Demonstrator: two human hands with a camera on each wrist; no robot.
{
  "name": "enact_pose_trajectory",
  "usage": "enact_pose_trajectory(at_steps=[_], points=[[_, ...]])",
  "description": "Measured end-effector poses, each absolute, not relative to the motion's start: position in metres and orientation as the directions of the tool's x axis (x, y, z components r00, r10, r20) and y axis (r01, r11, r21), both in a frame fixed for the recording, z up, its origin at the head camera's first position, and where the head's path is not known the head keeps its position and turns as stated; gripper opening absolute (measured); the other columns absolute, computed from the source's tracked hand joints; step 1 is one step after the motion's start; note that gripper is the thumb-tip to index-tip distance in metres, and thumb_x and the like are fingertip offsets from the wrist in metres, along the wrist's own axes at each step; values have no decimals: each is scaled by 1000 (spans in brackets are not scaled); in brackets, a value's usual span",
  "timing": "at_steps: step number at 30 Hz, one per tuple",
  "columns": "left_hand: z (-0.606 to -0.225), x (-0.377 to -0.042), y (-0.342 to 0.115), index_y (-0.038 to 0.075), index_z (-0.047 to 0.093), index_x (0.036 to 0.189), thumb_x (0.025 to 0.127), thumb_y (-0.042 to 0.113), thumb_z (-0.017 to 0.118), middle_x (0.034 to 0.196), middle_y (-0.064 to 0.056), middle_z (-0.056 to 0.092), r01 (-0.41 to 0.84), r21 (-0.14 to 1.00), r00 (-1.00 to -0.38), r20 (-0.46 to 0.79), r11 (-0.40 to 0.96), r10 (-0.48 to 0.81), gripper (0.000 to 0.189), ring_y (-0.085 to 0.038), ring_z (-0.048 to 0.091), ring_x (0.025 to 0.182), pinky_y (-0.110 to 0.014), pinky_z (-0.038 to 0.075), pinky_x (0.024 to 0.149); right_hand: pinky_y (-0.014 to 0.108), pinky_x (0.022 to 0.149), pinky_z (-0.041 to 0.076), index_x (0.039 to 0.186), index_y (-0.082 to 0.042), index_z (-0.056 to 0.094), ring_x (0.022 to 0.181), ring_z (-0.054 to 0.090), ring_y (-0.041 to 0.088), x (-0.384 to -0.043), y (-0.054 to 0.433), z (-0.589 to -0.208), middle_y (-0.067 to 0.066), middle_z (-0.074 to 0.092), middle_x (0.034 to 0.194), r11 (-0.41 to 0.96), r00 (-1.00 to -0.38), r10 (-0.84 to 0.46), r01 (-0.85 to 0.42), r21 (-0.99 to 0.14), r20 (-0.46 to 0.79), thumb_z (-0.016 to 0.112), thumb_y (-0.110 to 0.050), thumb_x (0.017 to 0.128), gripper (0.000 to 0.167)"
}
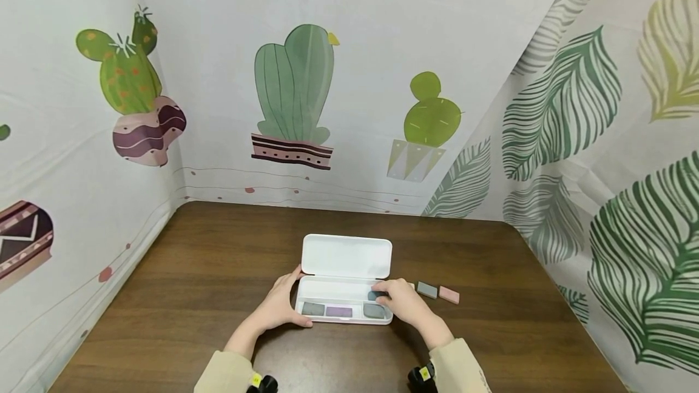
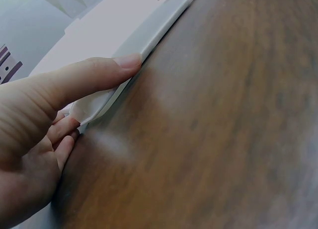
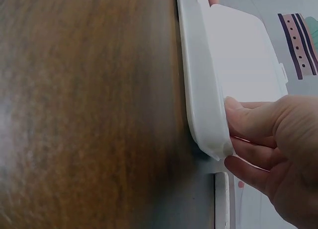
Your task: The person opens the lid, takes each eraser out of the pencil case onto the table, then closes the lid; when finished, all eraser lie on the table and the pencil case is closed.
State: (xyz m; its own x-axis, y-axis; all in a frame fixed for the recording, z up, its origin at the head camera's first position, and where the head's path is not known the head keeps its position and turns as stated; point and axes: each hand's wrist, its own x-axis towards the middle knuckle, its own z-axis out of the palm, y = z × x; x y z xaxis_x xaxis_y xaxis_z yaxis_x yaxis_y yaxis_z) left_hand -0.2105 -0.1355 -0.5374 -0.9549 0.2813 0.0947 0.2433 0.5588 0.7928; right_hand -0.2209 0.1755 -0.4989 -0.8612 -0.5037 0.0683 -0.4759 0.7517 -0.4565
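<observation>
A white hinged case (image 1: 344, 321) lies on the table with its lid (image 1: 346, 256) folded back. My left hand (image 1: 281, 303) holds the case's left end, thumb along the front edge (image 2: 126, 62) and the other fingers around the side. Inside, along the front, sit a grey block (image 1: 313, 309), a purple block (image 1: 339, 312) and a dark grey-green block (image 1: 374, 311). Reaching over the right end, my right hand (image 1: 403, 301) pinches a small blue-grey block (image 1: 374, 295) between thumb and fingers, inside the case behind the dark one. The fingers partly hide it.
Right of the case, a grey block (image 1: 427, 289) and a pink block (image 1: 449, 295) lie on the brown wooden table (image 1: 218, 247). The side of a pale block (image 3: 222, 199) shows near the case's corner in the right wrist view. Printed cloth walls (image 1: 349, 77) stand behind the table.
</observation>
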Motion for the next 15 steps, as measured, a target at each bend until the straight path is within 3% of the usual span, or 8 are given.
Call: enact_pose_trajectory(at_steps=[7,15], points=[[-537,-210,-136,-6,24,152,47,27,97,141,-14,52,245,789,-953,91,563,288,131,-38,35,136,-59,30,109,44,84,54,107,0,73,100,70,28,-220,174,-499,15,73,107,758,-858,-505,-495,-425,97,69,-5,87,22],[-537,-210,-135,-6,24,152,47,26,97,141,-15,52,244,794,-953,91,557,288,132,-38,35,137,-59,29,109,40,80,56,104,-1,73,94,69,24,-219,175,-502,12,73,103,741,-874,-470,-465,-485,120,70,-3,85,19]])
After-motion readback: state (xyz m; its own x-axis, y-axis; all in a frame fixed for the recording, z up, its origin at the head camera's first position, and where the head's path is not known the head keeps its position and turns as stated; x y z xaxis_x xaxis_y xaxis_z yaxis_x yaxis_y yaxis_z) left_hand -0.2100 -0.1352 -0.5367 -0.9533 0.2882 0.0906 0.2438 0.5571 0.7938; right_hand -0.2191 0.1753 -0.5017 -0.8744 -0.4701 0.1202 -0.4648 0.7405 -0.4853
